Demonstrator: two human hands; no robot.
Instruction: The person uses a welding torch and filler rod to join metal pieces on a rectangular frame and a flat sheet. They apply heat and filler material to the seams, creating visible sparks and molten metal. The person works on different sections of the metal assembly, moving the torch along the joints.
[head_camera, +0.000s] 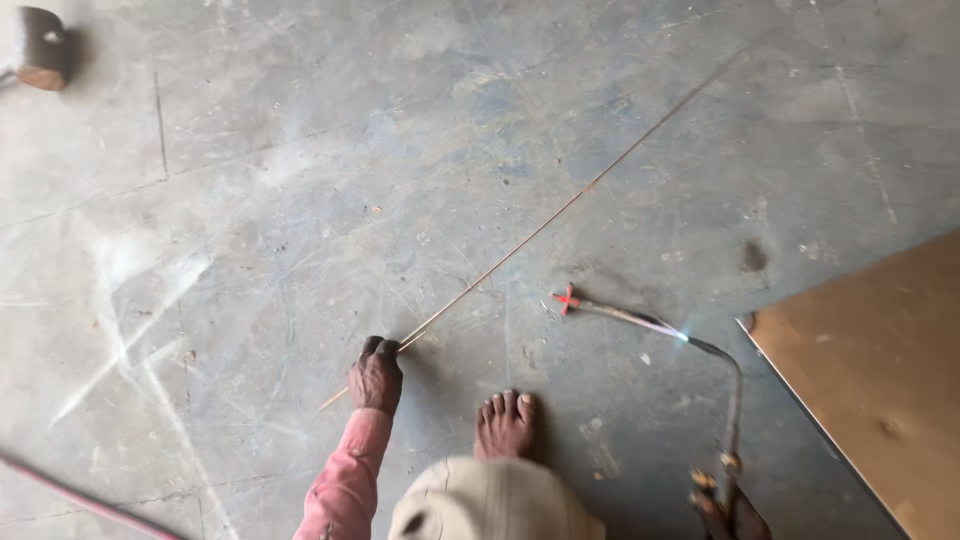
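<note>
My left hand (377, 376), in a pink sleeve, pinches a long thin metal rod (560, 208) close to its near end. The rod lies slantwise on the concrete floor and runs off toward the upper right. At the bottom right, my right hand (728, 514) is only partly in view. It grips the handle of a gas torch (700, 345) with a long bent neck. The torch's red-tipped nozzle (567, 298) rests low over the floor, a little to the right of the rod and apart from it.
My bare foot (505, 424) stands between the two hands, with a knee in beige cloth (490, 503) below it. A brown board (880, 380) lies at the right. A hammer head (40, 48) sits at the top left. A red hose (80, 498) crosses the bottom left corner.
</note>
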